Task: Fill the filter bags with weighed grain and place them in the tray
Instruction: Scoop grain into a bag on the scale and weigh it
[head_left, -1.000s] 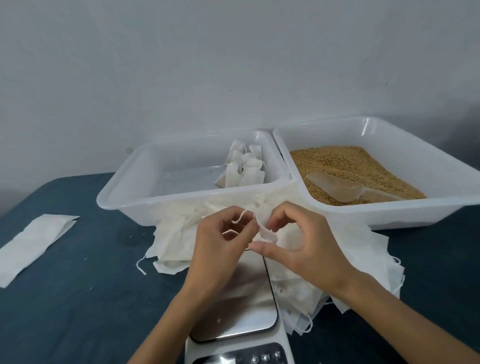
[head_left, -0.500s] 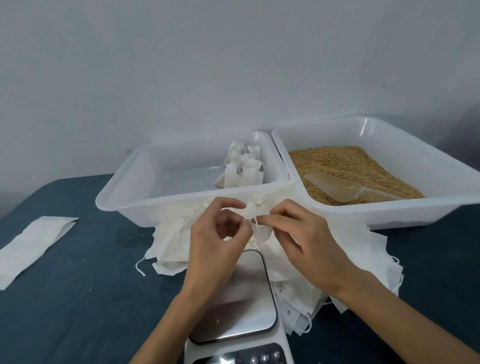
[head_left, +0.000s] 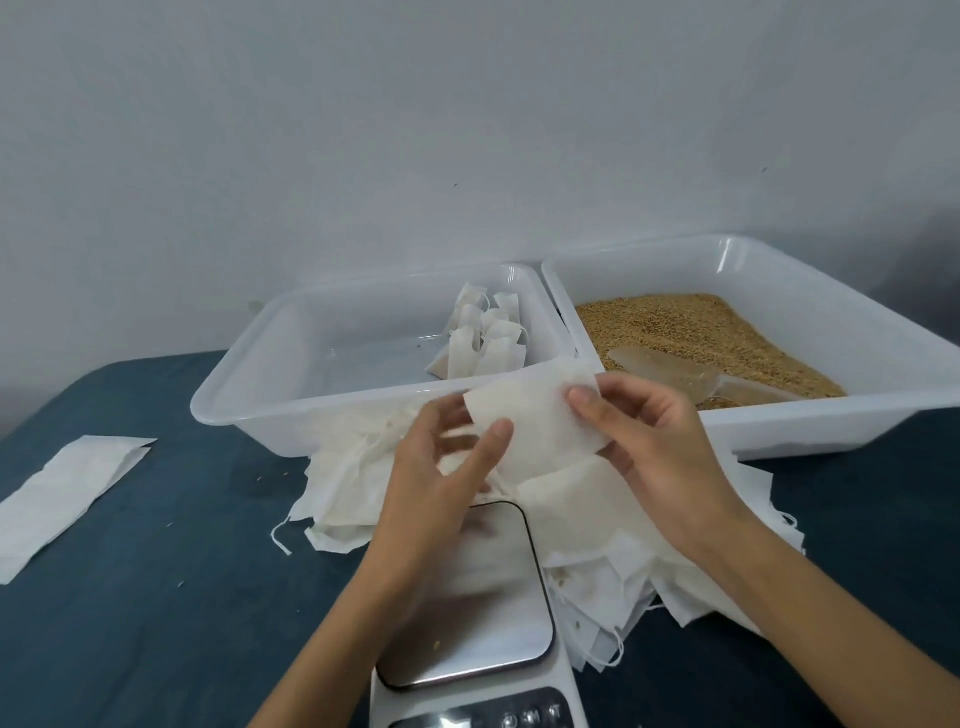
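White filter bag pinched between left hand and right hand.

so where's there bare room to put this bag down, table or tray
The left tray has bare floor left of the filled bags. The blue table is bare between the flat bag and the bag pile. It is crowded round the scale, where both hands hold the empty bag.

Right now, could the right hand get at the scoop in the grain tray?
Probably not yet: the right hand pinches the filter bag together with the left hand. Once freed, the scoop lies uncovered on the grain just beyond it.
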